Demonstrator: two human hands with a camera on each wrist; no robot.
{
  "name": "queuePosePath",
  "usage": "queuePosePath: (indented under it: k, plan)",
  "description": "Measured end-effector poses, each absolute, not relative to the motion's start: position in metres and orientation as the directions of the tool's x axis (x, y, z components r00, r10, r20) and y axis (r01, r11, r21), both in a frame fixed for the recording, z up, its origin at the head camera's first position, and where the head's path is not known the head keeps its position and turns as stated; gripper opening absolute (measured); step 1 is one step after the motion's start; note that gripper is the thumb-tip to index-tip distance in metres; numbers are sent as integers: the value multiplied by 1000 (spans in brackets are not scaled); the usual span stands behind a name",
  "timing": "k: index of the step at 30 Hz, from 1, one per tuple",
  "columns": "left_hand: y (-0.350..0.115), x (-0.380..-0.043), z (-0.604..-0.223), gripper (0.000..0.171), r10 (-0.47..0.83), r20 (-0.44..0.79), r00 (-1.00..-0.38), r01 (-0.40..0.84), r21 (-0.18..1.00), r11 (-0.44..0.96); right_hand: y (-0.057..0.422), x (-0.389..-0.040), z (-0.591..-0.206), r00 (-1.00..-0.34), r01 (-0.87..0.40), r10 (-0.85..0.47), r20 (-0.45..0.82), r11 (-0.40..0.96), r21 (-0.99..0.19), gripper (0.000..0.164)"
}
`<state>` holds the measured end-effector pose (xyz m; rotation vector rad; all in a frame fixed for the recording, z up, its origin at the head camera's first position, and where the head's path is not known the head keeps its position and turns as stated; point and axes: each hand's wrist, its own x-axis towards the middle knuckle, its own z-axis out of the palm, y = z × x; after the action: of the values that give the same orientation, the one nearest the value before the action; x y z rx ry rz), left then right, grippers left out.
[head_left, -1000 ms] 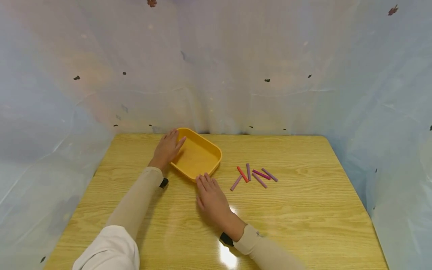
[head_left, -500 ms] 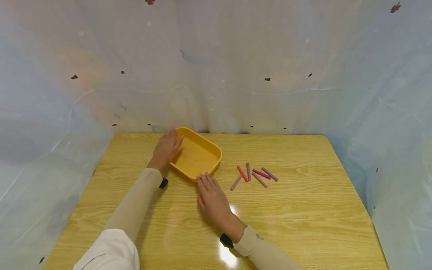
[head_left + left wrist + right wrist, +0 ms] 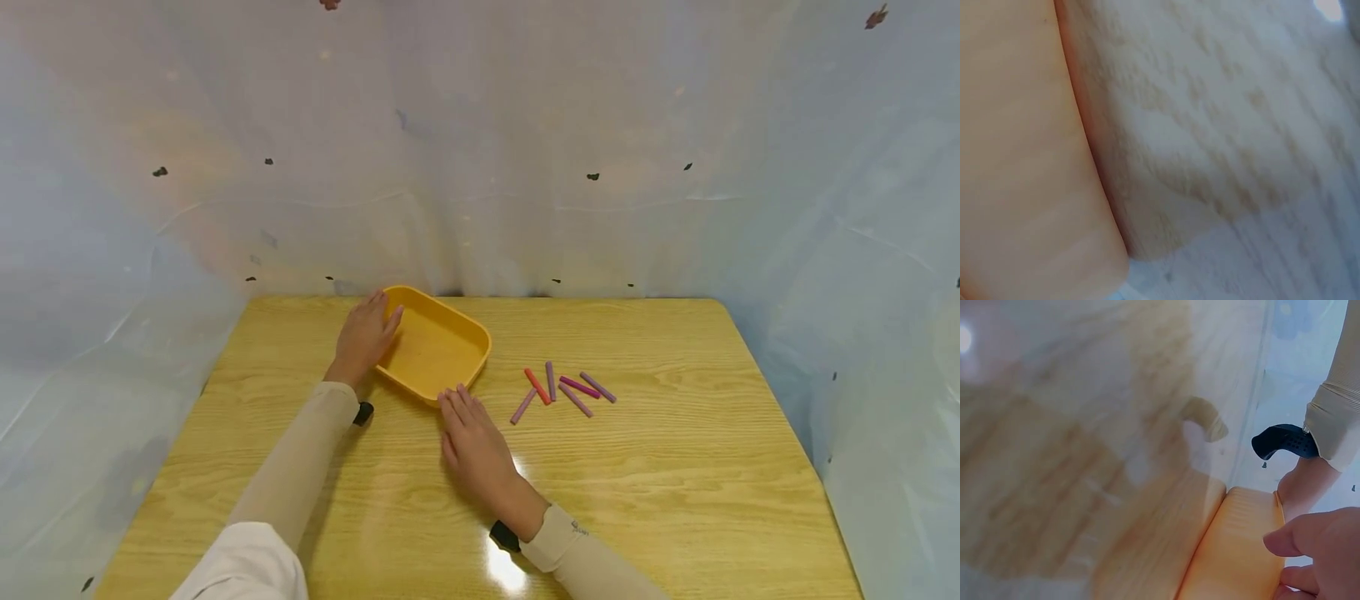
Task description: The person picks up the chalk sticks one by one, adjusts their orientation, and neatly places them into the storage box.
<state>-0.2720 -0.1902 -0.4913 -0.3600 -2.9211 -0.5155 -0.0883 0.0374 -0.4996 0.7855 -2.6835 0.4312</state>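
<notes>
A yellow rectangular tray (image 3: 431,354) with rounded corners sits turned at an angle at the back left of the table; nothing lies inside it. My left hand (image 3: 362,340) lies along its left side, fingers fairly straight at the far left corner and thumb out over the inside. At the near corner my right hand (image 3: 480,450) reaches in with extended fingers, fingertips right at the rim. The right wrist view shows the tray's outer wall (image 3: 1235,550), with the thumb (image 3: 1282,542) beside its rim. In the left wrist view the tray's side (image 3: 1035,156) fills the left; the hand is out of frame.
Right of the tray, several thin coloured sticks lie scattered, among them a red stick (image 3: 537,387), a magenta stick (image 3: 580,387) and a purple stick (image 3: 597,387). The wood-grain table (image 3: 675,467) meets a pale hanging sheet (image 3: 495,150) behind and at both sides.
My left hand has slid slightly left along the tray's side. The right hand stays at the near corner, and the sticks lie as before.
</notes>
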Motion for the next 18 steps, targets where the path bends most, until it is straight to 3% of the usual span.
queuePosePath:
  k: [4, 18]
  plan:
    - [-191, -265, -492, 61, 184, 207, -961, 246, 336, 909, 37, -87, -500, -796, -560, -461, 391, 807, -188, 48]
    - [-188, -250, -493, 60, 126, 233, -964, 203, 346, 916, 42, -88, -499, -796, -547, -445, 412, 820, -171, 40]
